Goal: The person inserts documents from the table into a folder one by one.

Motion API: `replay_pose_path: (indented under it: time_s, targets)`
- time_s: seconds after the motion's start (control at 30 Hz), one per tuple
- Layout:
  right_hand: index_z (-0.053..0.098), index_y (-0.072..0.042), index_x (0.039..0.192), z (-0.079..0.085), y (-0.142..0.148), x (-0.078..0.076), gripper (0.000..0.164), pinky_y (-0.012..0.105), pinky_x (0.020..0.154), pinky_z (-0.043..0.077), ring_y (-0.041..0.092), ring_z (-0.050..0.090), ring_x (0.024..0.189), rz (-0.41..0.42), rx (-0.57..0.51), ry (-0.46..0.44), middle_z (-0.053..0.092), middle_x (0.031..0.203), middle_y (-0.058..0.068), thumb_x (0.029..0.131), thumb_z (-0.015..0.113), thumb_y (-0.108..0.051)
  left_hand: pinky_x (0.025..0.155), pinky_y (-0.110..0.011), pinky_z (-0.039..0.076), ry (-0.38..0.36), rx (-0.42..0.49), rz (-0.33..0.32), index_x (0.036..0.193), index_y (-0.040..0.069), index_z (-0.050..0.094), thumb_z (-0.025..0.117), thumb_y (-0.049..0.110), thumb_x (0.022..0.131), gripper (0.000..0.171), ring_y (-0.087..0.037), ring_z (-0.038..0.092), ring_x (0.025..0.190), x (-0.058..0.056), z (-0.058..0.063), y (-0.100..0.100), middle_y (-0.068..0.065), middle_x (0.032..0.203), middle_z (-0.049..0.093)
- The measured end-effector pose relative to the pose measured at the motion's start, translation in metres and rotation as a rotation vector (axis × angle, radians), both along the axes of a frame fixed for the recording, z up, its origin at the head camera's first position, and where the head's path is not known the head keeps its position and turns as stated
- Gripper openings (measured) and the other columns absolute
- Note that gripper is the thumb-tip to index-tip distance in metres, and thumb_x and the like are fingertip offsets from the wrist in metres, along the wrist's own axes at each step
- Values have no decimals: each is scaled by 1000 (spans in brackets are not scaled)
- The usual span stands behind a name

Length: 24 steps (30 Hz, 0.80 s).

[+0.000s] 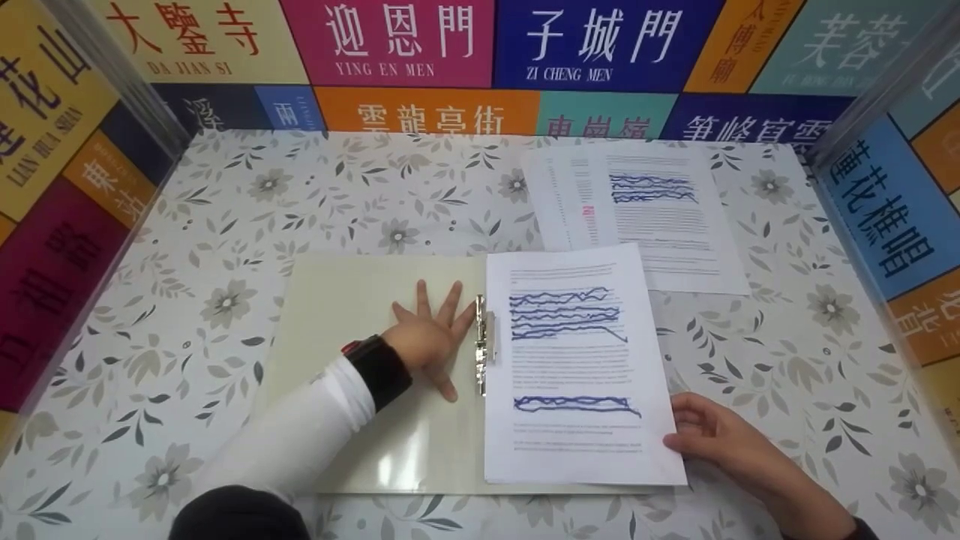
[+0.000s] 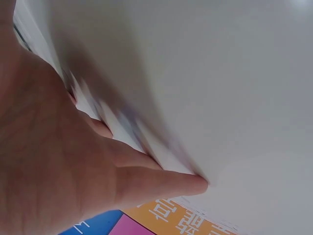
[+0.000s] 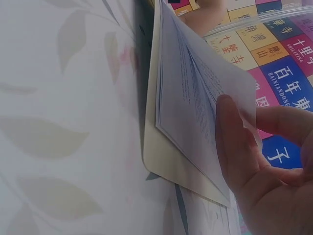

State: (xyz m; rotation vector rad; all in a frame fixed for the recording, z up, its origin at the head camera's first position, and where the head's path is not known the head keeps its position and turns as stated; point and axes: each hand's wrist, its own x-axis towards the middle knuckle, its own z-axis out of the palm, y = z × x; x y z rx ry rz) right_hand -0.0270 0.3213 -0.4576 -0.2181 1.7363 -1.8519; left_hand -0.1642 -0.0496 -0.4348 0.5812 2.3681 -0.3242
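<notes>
A cream-coloured folder [image 1: 337, 307] lies spread out on the table, with a metal clip [image 1: 481, 352] along its spine. On its right side rest printed sheets [image 1: 570, 375], several lines crossed out in blue ink. My left hand [image 1: 429, 337], a black band at its wrist, rests with spread fingers on the folder's bare left cover, beside the clip. At the right edge of the sheets, my right hand [image 1: 716, 435] pinches paper between thumb and fingers. The right wrist view shows the held sheet [image 3: 239, 88] bending up from the papers beneath; how many sheets it holds I cannot tell.
Behind the folder at the right lie more loose printed sheets [image 1: 660, 225], overlapping, one with blue scribbles and another with a pink mark. The table [image 1: 225, 195] has a floral cover. Colourful panels with Chinese lettering [image 1: 405, 45] stand around its back and sides.
</notes>
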Motion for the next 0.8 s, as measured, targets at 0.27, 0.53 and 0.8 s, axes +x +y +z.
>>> replay_pose_path:
  time_s: [0.27,0.53,0.8]
  targets:
    - [44,12,125,9,-5,0,45,22,77,56,5,65,93,-65,344,-4,64,105,-1,91,64,-10,103,-79,18,-3,13,7,153,24,-18,78,67,58,141,-61,-17,136,0,0,-1,-13,155,-34]
    - [43,13,129,13,-10,0,52,23,74,56,3,65,88,-76,530,25,66,108,14,92,65,-16,104,-78,17,-14,18,16,153,25,-17,79,65,59,141,-60,-18,137,1,4,-1,-13,155,-34]
    - [48,10,127,13,-12,2,46,23,72,57,7,66,91,-70,654,90,64,112,19,94,62,-19,104,-78,16,-15,9,19,153,26,-19,79,66,58,142,-60,-18,136,1,3,0,-12,155,-35]
